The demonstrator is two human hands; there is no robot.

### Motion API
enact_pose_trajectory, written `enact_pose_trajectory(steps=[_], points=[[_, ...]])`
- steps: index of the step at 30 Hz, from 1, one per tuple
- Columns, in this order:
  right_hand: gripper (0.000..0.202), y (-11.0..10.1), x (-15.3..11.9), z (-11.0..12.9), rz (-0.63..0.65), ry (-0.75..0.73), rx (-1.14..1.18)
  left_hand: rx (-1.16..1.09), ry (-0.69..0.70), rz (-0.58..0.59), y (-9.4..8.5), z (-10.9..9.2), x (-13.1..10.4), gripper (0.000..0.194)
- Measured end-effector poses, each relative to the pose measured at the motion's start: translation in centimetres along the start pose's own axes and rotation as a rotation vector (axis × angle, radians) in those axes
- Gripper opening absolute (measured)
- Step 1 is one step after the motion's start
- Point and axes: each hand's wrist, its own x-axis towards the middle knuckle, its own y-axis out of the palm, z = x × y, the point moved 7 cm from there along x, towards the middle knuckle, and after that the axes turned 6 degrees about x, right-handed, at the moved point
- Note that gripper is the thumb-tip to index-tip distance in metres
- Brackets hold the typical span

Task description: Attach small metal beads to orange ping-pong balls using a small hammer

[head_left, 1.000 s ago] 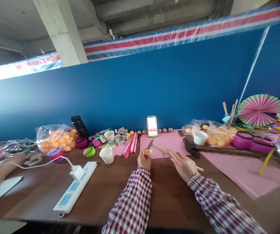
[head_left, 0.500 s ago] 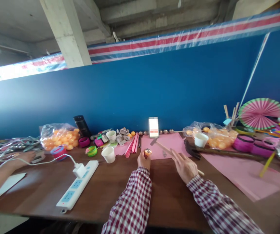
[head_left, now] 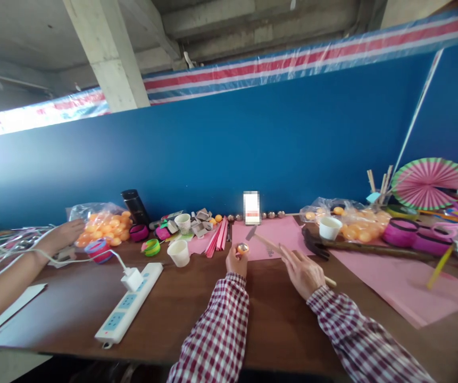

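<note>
My left hand (head_left: 236,263) is closed around a small ball (head_left: 243,248), orange with a shiny metallic patch on top, at the near edge of a pink sheet (head_left: 288,229). To its right, my right hand (head_left: 304,271) grips a small hammer by its pale wooden handle (head_left: 271,243). The hammer's grey head (head_left: 251,232) is over the pink sheet, above and slightly right of the ball, not touching it. Small grey bits (head_left: 270,252) lie on the sheet beneath the handle. Several metallic balls (head_left: 281,214) stand in a row along the sheet's far edge.
A white power strip (head_left: 128,306) lies left on the brown table (head_left: 197,308). Paper cups (head_left: 178,253) and pink strips (head_left: 221,234) stand nearer the middle. Another person's hand (head_left: 67,234) is by a bag of orange balls (head_left: 109,229). A black claw tool (head_left: 314,244) lies right.
The other person's hand at the left has moved up and right to the bag of orange balls. My hands, the ball and the hammer look almost unmoved.
</note>
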Motion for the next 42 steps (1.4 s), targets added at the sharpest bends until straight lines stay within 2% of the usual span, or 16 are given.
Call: enact_pose_trajectory(steps=[3,7,12,17,24,31,34,39,42], points=[[0.042,-0.2,0.0,-0.1,-0.022,0.020,0.005,-0.006,0.002,-0.001,0.0,0.0,0.0,0.030],[0.037,0.1,0.0,0.9,0.014,-0.087,-0.015,-0.026,0.010,0.008,0.2,0.0,-0.1,0.031],[0.039,-0.4,0.0,0.7,-0.034,-0.025,-0.032,-0.049,0.023,-0.020,0.1,-0.2,-0.2,0.040],[0.037,-0.1,0.0,1.0,-0.010,-0.063,-0.043,-0.073,0.035,-0.027,0.1,-0.3,-0.2,0.036],[0.040,-0.6,0.0,0.4,-0.069,0.002,-0.031,-0.073,-0.004,-0.053,0.3,0.2,0.2,0.038],[0.036,0.1,-0.1,1.3,0.003,-0.092,-0.033,-0.028,-0.008,-0.042,0.2,-0.2,-0.1,0.035],[0.037,-0.2,-0.1,1.2,-0.025,-0.067,-0.034,-0.002,-0.013,-0.040,0.0,-0.1,-0.1,0.042],[0.037,0.1,-0.1,1.1,0.007,-0.071,-0.042,0.044,-0.013,-0.034,-0.2,0.0,0.0,0.032],[0.038,0.0,-0.1,0.8,-0.013,-0.047,-0.040,0.052,0.001,-0.038,-0.2,-0.2,0.0,0.035]])
